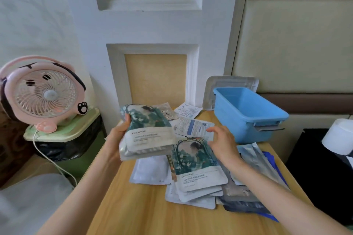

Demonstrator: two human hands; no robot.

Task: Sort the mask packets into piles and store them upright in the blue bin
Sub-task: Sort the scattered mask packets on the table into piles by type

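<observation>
My left hand (122, 135) is gripping a stack of green-printed mask packets (148, 131), thumb curling over its left edge, and holding it tilted above the surface (133, 206). My right hand (223, 144) is hovering, fingers loosely spread, over the loose packets (198, 175) lying across the surface's middle and right edge. The blue bin (248, 118) is standing at the far right corner.

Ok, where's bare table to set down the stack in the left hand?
The table is bare at its near left, between its front edge and the white packet; also a thin strip left of the blue bin. Crowded: overlapping packets across centre and right.
</observation>
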